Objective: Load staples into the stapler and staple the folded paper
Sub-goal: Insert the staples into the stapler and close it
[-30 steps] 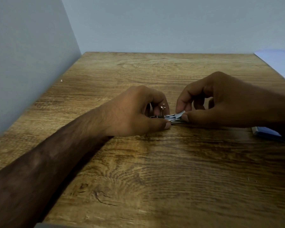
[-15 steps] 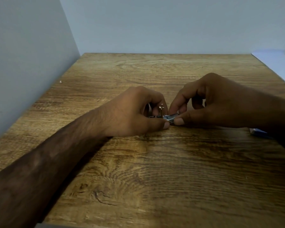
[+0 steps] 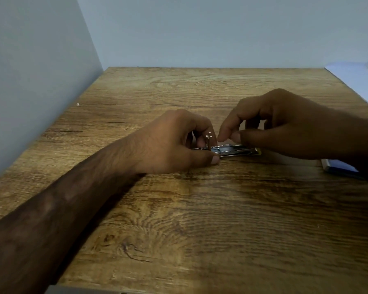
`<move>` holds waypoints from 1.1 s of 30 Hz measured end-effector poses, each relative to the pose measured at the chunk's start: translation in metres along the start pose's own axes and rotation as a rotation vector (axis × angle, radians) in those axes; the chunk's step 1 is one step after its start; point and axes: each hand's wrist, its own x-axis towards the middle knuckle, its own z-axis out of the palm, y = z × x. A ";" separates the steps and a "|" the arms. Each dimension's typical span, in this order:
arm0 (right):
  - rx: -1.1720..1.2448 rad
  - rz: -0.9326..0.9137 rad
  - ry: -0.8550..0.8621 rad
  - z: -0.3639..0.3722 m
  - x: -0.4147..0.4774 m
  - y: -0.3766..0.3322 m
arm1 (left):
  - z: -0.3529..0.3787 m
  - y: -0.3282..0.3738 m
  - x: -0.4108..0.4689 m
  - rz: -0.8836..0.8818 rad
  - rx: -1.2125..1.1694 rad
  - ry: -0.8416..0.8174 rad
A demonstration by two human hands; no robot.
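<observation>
1. On the brown wood-grain table [image 3: 200, 240], near its middle, lies the small metal stapler with its silver magazine channel exposed [image 3: 235, 151]; it rests flat, its far end showing a touch of yellow.
2. At the stapler's near-left end, the left hand [image 3: 174, 143] is curled around it, thumb tip pressed against the front side and fingers behind, pinning it to the table. A thin upright metal part stands between those fingers.
3. Compared with a second ago, the right hand [image 3: 285, 128] has lifted and drawn back to the right. Earlier its thumb and forefinger were pinched low on a short silvery piece at the channel, hiding most of it; now those fingertips are closed together just above the channel, and far more of the stapler's length is uncovered.
4. Whether the right fingertips hold anything, I cannot tell; nothing clearly shows between them.
5. My reading: the staple strip has probably been seated in the channel and the hand is coming off it, so loading looks nearly finished. Closing the stapler would come next.
6. Beside the right wrist lies a blue and white flat object [image 3: 340, 166], partly hidden. A pale sheet of paper [image 3: 353, 75] sits at the table's far right edge, not yet brought to the stapler.
</observation>
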 end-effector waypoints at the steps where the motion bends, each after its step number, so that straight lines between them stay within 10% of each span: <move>1: -0.007 -0.009 -0.008 -0.002 -0.001 -0.001 | 0.000 0.000 0.000 0.001 -0.002 -0.004; 33: -0.021 0.057 -0.165 -0.036 -0.020 0.008 | -0.002 0.001 0.000 -0.006 -0.037 -0.028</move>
